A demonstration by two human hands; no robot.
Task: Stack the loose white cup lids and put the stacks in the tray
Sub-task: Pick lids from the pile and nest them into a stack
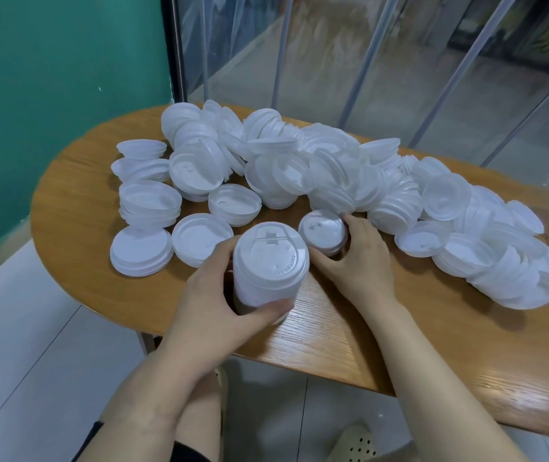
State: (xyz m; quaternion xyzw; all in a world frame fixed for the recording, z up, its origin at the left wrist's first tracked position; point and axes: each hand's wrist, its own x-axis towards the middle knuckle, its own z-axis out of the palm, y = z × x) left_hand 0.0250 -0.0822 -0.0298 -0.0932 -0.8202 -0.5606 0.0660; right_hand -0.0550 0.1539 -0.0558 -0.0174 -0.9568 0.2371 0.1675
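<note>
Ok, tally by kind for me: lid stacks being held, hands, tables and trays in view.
Held lid stacks: 2, the tall lid stack and the short lid stack
Hands: 2, the left hand and the right hand
Wooden table: 1
Trays: 0
Total: 5
The pile of loose lids overlaps too much to count.

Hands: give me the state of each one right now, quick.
Left hand: grips the tall stack of lids.
Right hand: fingers curled round the short stack of lids on the table.
</note>
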